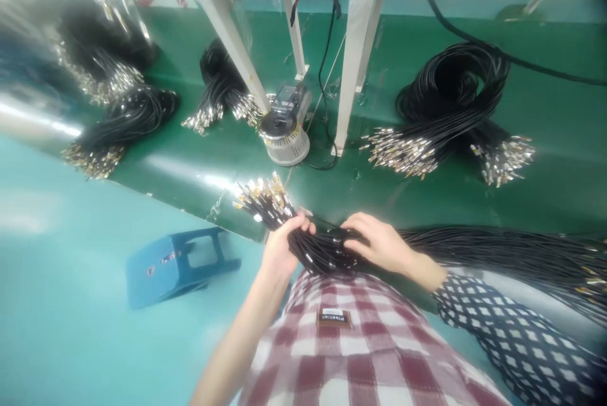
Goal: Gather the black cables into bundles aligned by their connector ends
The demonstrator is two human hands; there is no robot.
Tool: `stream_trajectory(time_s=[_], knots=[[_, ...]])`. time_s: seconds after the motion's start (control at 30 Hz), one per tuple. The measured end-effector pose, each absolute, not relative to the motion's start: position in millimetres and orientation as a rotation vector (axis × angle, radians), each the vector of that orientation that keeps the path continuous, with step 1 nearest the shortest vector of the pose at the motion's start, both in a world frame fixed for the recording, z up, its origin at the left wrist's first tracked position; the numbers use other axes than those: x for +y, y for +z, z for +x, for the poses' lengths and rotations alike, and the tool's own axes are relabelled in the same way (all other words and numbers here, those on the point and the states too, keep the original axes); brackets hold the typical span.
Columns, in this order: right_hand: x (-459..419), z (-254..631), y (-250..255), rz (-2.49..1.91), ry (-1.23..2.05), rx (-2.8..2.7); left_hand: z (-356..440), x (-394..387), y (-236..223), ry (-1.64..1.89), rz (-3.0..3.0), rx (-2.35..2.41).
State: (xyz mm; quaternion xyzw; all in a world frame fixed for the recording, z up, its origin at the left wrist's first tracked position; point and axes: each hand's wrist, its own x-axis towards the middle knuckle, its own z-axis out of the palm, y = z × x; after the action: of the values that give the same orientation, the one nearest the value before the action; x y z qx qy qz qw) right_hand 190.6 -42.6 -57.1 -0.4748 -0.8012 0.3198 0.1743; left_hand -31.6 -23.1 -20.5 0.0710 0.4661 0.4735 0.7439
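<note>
A thick bundle of black cables [315, 249] lies across my front, just above the checked apron, with silver and gold connector ends [265, 196] fanned out at its upper left. My left hand [283, 248] is closed around the bundle close below those ends, thumb on top. Farther right, my right hand [379, 245] grips the same bundle from above, its fingers curled over the cables and partly hidden. Beside and behind my right forearm stretches a long spread of black cables [484, 246], running off to the right edge.
Coiled cable bundles lie on the green surface [365, 194]: one at right [455, 90], others at left [218, 83]. A round white device [288, 148] stands near the white table legs [353, 64]. On the floor at lower left is a blue plastic stool [165, 270].
</note>
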Motion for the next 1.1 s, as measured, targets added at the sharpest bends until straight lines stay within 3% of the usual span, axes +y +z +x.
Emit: stream_trajectory(time_s=[0.3,0.5,0.73,1.1], knots=[[-24,151,-41,-1.436,1.117,-1.93,-32,-22,-17,1.015,0.18,1.061],[-28,132,-43,-1.46,1.003,-2.07,-36,-19,-19,0.908,0.282,1.042],[-50,174,-66,-1.475,0.791,-2.195,-32,-33,-5,0.92,0.405,1.139],[-139,258,-69,-0.842,0.728,-2.175,44,-199,34,1.373,0.498,1.263]])
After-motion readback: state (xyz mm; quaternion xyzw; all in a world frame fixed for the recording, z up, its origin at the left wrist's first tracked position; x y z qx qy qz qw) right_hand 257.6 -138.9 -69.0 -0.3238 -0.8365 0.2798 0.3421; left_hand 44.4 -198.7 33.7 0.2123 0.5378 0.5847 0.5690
